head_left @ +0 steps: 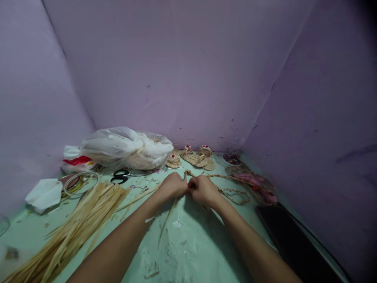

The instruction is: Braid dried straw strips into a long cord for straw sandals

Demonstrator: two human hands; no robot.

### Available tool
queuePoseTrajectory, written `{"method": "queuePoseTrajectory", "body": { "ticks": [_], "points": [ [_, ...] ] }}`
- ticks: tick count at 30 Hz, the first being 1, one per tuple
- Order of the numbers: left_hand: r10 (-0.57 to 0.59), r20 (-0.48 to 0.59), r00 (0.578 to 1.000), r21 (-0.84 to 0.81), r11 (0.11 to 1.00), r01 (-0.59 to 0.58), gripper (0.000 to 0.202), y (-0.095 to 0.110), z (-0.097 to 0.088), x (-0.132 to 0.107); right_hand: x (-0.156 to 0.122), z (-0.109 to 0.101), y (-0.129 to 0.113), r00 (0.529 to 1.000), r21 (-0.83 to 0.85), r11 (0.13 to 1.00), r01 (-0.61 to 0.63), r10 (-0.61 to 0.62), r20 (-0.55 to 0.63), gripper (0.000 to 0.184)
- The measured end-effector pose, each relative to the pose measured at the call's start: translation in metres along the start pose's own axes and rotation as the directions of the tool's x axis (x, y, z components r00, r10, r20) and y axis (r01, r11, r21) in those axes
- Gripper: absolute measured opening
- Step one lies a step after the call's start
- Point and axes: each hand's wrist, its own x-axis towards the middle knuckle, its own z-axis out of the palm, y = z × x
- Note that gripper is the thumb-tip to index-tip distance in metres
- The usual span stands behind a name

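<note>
My left hand [175, 185] and my right hand [204, 190] meet at the middle of the table, closed in pinches with fingertips almost touching. Between them they grip a braided straw cord [187, 173], whose finished length loops off to the right behind my right hand. Loose straw strands [167, 221] trail down and to the left from under my left hand. The exact spot held is hidden by my fingers. A sheaf of flat dried straw strips [85, 220] lies left of my left forearm.
Behind my hands stand small woven straw slippers [193, 158] with red and white beads. Black scissors [120, 177], tape rolls [77, 184] and a tied plastic bag [126, 147] are at the left. A bead dish [231, 159], pink material [250, 180] and a dark flat panel [294, 239] lie right.
</note>
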Motion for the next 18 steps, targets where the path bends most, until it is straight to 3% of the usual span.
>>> {"method": "queuePoseTrajectory", "body": {
  "ticks": [4,7,9,11,14,18],
  "points": [
    [-0.008,-0.055,0.998,0.049,0.999,0.01,0.014,-0.002,0.011,0.003,-0.013,-0.008,-0.017,0.993,-0.279,0.956,-0.096,0.073,-0.091,0.02],
    [-0.092,-0.023,0.995,-0.086,0.992,0.09,0.014,0.004,0.01,-0.001,-0.023,-0.012,-0.031,0.99,-0.354,0.926,-0.132,0.107,-0.091,0.02],
    [-0.16,0.071,0.985,-0.221,0.96,0.172,0.015,0.008,0.007,-0.006,-0.029,-0.01,-0.04,0.994,-0.387,0.915,-0.11,0.094,-0.061,0.021],
    [-0.171,0.17,0.97,-0.332,0.917,0.22,0.016,0.009,0.003,-0.012,-0.035,-0.006,-0.048,0.996,-0.41,0.908,-0.087,0.078,-0.037,0.023],
    [-0.117,0.19,0.975,-0.362,0.915,0.18,0.015,0.009,-0.005,-0.019,-0.04,-0.002,-0.054,0.999,-0.419,0.907,-0.029,0.034,0.003,0.023],
    [-0.051,0.23,0.972,-0.371,0.919,0.136,0.006,0.002,-0.016,-0.018,-0.034,-0.016,-0.044,0.992,-0.262,0.964,0.047,-0.015,0.123,0.015]
  ]
}}
